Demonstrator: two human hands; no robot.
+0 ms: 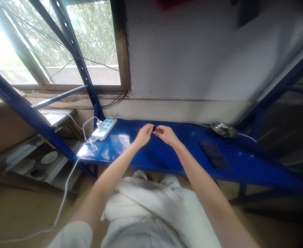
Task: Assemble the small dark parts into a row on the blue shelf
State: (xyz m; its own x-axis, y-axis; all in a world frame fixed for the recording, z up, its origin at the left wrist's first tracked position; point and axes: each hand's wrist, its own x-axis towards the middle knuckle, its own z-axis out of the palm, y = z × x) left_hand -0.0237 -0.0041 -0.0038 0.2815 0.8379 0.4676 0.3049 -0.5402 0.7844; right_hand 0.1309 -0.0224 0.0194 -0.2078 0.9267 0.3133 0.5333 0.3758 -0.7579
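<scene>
Over the middle of the blue metal shelf [151, 155], my left hand [143, 135] and my right hand [166, 134] meet with their fingertips close together. A small dark object [153, 128] shows between them, too small to name. The left fingers are closed on it from one side. My right thumb and fingers are pinched against its other side. Most of the object is hidden by the fingers.
On the shelf's left end lies a white power strip [105, 129] with a plug and trailing white cable [66, 187]. A shiny metal bowl [223, 129] stands at the back right, and a pixelated dark flat item [214, 155] lies nearer. Blue uprights [82, 65] frame the shelf.
</scene>
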